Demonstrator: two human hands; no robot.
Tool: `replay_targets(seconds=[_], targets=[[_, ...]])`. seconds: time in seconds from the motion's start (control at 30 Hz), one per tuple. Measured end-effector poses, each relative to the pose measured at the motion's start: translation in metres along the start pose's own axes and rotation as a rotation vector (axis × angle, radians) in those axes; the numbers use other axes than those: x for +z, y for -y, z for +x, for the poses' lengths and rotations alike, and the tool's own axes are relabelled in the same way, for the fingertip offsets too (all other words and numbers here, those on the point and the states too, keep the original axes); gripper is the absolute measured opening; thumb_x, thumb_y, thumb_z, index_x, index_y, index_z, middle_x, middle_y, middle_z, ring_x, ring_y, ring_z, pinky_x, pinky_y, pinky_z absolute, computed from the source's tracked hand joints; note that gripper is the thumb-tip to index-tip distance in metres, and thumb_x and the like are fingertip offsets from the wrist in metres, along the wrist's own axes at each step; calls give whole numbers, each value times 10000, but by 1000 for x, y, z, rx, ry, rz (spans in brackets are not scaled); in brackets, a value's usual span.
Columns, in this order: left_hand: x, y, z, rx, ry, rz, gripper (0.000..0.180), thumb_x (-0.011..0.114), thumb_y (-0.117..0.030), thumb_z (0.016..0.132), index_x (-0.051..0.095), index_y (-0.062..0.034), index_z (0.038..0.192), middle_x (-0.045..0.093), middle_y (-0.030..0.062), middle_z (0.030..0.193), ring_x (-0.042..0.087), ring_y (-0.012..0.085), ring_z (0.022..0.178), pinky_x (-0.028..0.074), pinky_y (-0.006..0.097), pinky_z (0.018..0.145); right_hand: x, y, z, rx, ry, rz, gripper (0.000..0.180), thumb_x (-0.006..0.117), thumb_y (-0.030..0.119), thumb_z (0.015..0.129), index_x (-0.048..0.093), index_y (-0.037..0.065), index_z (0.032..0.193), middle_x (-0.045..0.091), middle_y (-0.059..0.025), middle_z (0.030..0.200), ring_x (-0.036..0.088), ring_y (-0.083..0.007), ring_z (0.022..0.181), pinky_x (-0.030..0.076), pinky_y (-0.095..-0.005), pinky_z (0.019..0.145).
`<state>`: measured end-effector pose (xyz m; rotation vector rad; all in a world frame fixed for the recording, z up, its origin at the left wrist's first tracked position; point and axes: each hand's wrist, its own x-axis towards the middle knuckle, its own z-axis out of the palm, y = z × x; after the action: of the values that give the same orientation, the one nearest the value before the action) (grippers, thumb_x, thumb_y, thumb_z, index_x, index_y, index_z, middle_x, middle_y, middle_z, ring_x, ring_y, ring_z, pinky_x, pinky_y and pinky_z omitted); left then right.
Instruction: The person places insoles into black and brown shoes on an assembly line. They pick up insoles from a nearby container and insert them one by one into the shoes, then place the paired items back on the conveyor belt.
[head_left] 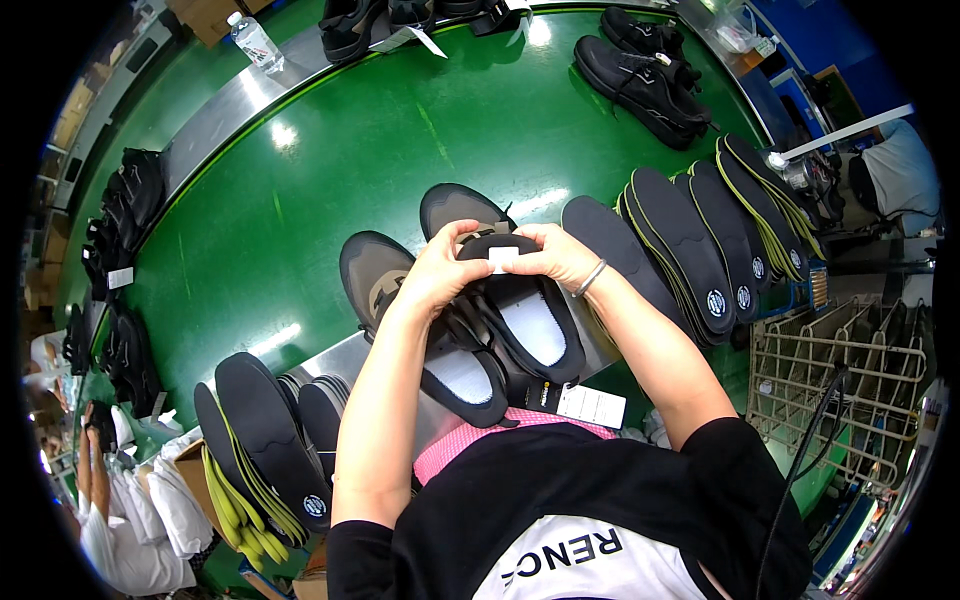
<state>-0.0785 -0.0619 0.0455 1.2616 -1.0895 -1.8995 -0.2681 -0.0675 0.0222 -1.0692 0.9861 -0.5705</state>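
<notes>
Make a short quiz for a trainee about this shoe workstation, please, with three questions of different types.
1. True or false: both hands hold the tongue of the right shoe.
2. Where do the fanned insoles lie? A) person's right B) inside the wire basket C) on the floor
3. Fill in: the water bottle stands on the ____ rail beside the green table.

Key:
1. True; left hand and right hand both pinch it.
2. A
3. metal
</notes>
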Motion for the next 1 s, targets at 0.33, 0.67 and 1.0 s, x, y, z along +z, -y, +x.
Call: replay_targets(seconds=[0.33,0.67,1.0], targets=[[-2,3,2,-8,10,-10,616,645,18,644,356,29,1187,497,117,1100,491,184,1007,372,269,887,3,0,0,-9,-25,-4,319,705,188,668,578,-5,889,574,-11,804,511,-75,731,418,-213,678],[-3,7,6,24,6,115,581,652,32,638,390,10,1156,519,100,1061,509,162,965,405,260,843,4,-3,2,-49,-37,-76,359,680,181,659,573,-25,934,587,-36,820,524,-96,741,426,-232,688],[-1,8,7,29,-1,142,583,650,30,631,394,2,1154,512,101,1072,496,174,988,388,266,862,5,-4,1,-55,-49,-104,361,671,181,644,573,-24,924,590,-45,804,528,-103,732,427,-238,676]])
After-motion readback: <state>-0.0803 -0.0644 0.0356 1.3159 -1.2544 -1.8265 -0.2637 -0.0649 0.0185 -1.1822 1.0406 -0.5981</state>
